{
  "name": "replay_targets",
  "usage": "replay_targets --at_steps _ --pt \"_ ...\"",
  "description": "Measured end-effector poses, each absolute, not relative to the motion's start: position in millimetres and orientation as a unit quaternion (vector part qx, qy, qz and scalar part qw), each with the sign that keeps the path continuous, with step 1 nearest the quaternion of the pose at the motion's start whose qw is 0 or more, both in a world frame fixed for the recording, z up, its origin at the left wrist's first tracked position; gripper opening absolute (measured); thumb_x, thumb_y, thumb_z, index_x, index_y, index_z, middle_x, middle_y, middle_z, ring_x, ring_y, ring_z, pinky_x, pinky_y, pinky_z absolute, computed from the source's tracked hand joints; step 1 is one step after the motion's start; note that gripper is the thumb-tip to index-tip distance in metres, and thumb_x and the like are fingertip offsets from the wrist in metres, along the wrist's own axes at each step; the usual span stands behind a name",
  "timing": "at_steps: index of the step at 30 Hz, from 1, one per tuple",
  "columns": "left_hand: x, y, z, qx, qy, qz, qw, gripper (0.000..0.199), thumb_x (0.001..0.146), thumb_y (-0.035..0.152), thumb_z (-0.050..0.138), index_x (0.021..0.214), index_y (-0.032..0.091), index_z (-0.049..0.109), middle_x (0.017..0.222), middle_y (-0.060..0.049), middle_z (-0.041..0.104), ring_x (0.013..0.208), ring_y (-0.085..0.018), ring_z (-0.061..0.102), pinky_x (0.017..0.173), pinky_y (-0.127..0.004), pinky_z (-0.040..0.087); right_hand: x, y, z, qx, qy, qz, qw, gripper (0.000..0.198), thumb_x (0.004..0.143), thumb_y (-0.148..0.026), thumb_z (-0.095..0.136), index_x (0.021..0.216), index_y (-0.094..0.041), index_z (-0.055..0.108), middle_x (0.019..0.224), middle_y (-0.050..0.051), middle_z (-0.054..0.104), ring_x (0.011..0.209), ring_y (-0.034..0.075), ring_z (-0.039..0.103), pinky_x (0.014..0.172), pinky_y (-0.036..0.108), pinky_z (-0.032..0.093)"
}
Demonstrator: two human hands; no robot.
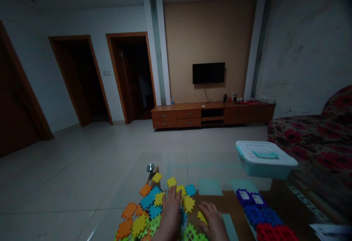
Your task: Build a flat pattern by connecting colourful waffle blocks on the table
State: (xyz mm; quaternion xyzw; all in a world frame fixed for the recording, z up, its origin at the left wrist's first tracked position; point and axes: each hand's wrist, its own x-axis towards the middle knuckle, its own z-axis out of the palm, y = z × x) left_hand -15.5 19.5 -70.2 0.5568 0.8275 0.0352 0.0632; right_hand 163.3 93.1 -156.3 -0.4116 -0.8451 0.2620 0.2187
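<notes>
My left hand [171, 211] lies palm down on the pile of plastic puzzle tiles, its fingers stretched out over yellow and blue pieces. Just right of the pile, my right hand [213, 217] is curled with its thumb and fingers around a yellow puzzle tile [202, 217]. Loose tiles with notched edges spread around the left hand: orange tiles [129, 210], blue tiles [148, 199], a yellow tile [189, 204] and green tiles [190, 233]. Some of them overlap. What lies beneath my left palm is hidden.
Purple tiles [250, 198], blue tiles [262, 215] and red tiles [275, 232] lie in rows at the right of the glass table [121, 182]. Behind them stands a lidded teal storage box [266, 168]. A flowered sofa [310, 132] is farther right.
</notes>
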Motion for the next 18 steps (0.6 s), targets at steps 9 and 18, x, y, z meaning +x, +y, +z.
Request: replay_targets --at_steps 9,18 --pt "-46.6 57.9 -53.2 0.583 0.803 -0.010 0.126 0.045 0.076 0.014 0.048 0.116 0.028 0.063 0.129 -0.006 0.061 0.126 -0.027 0.049 0.101 -0.044 0.036 190.1 105.5 -144.9 -0.450 -0.860 0.185 0.156 0.069 0.076 -0.013 0.053 0.144 -0.025 0.049 0.133 0.009 0.063 0.124 0.029 0.056 0.104 0.038 0.043" --pt "-36.3 52.9 -51.9 0.564 0.815 -0.019 0.134 0.056 0.079 0.014 0.047 0.133 0.027 0.053 0.147 -0.009 0.046 0.137 -0.026 0.038 0.108 -0.042 0.030 216.4 167.9 -114.4 -0.489 -0.862 0.096 0.087 0.057 0.073 -0.010 0.056 0.129 -0.021 0.064 0.129 0.012 0.064 0.121 0.030 0.056 0.102 0.039 0.044"
